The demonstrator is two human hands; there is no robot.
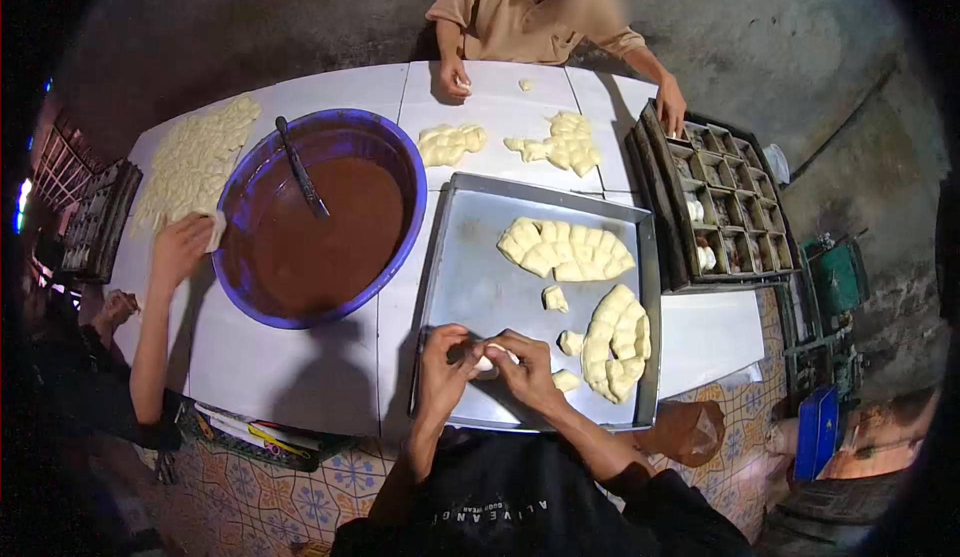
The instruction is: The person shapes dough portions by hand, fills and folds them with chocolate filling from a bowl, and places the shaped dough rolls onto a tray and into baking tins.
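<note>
A small piece of pale dough (pixel 494 357) is pinched between my left hand (pixel 443 369) and my right hand (pixel 530 369), over the near side of a metal tray (pixel 465 257). The fingers of both hands are closed around it and cover part of it. Inside the tray lie a long scored slab of dough (pixel 568 250) and a curved scored slab (pixel 614 345). Several loose dough pieces, one a small lump (pixel 555 299), rest beside these slabs.
A blue basin (pixel 415 172) of brown filling holds a dark-handled utensil (pixel 300 169). A co-worker's hand (pixel 180 247) at left is by flattened dough (pixel 200 152). Across the table, another person (pixel 530 17) reaches into a compartmented mould (pixel 735 182). More dough (pixel 565 145) lies behind the tray.
</note>
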